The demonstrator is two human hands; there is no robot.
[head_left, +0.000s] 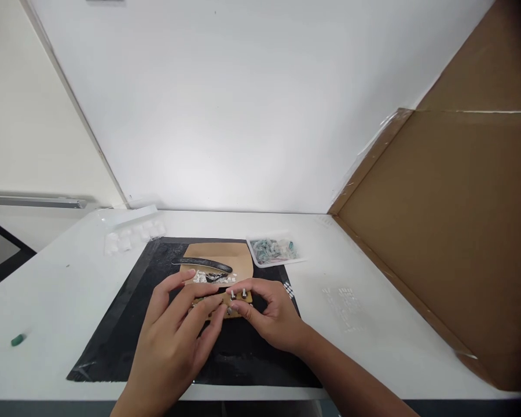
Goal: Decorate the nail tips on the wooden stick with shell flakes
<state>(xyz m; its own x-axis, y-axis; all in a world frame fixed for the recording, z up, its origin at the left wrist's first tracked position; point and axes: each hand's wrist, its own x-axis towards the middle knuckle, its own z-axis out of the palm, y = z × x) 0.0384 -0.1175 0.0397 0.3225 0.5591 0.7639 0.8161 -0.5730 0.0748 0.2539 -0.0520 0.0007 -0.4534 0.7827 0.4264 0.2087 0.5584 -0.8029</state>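
The right hand [272, 317] has its grip closed on the right end of the board [227, 300], over the mat [260, 353]. The left hand [178, 327] bends over the board; I cannot tell whether its grip is closed.

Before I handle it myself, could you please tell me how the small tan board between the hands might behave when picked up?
The tan board is probably stiff, as the visible part looks flat. That flat shape should also keep it from rolling. The metal posts standing up from it might snag, or make it rock if laid face down.
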